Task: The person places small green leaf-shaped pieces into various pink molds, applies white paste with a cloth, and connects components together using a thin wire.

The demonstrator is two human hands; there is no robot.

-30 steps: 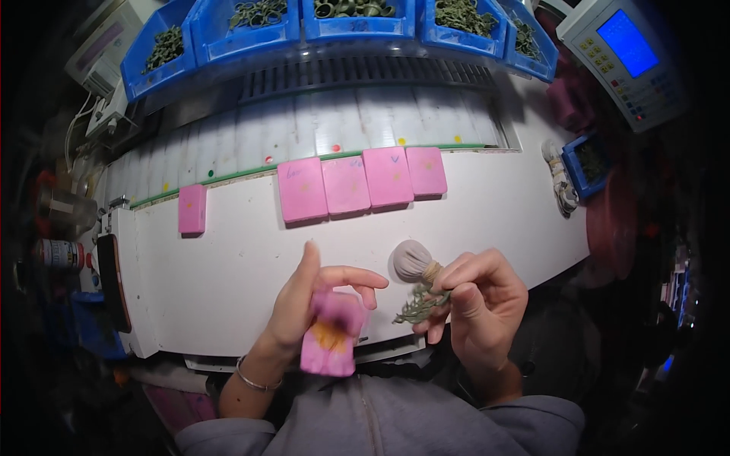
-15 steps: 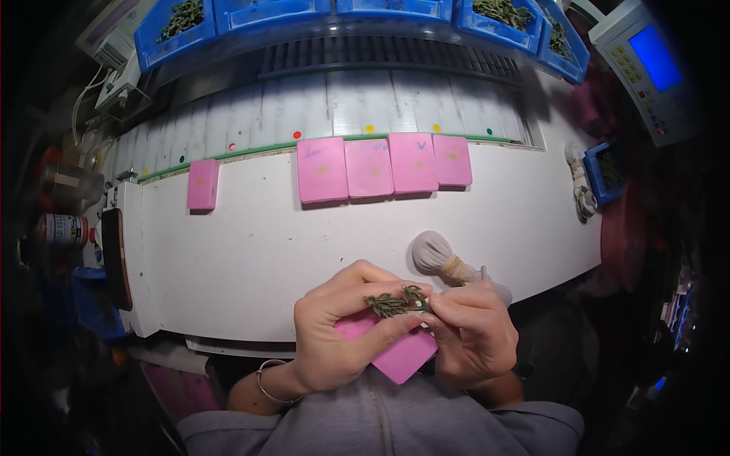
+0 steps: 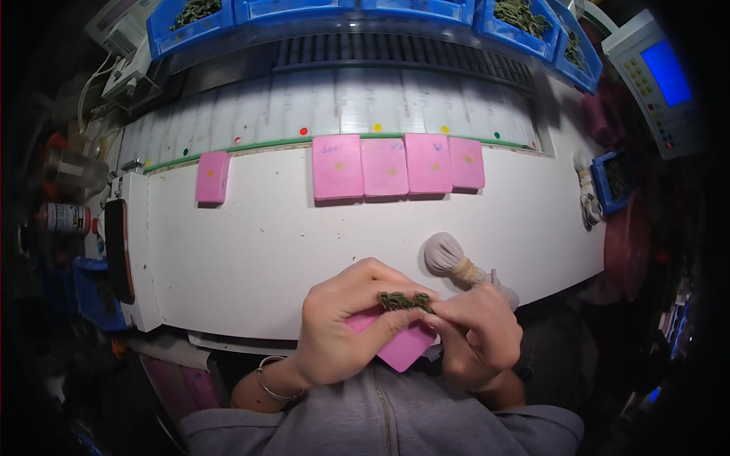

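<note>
My left hand (image 3: 342,328) clasps a pink block (image 3: 407,349); right hand (image 3: 480,333) pinches the green branched cluster (image 3: 397,302) between, likely fragile: grip ends.

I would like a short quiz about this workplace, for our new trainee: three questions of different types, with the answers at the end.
1. How many blocks make up the close row of pink blocks?
2. True or false: the left hand is empty.
3. Which thing does the right hand pinch at its fingertips?

Key:
1. Four.
2. False; it holds a smooth pink piece.
3. A green leaf-like piece.
</note>
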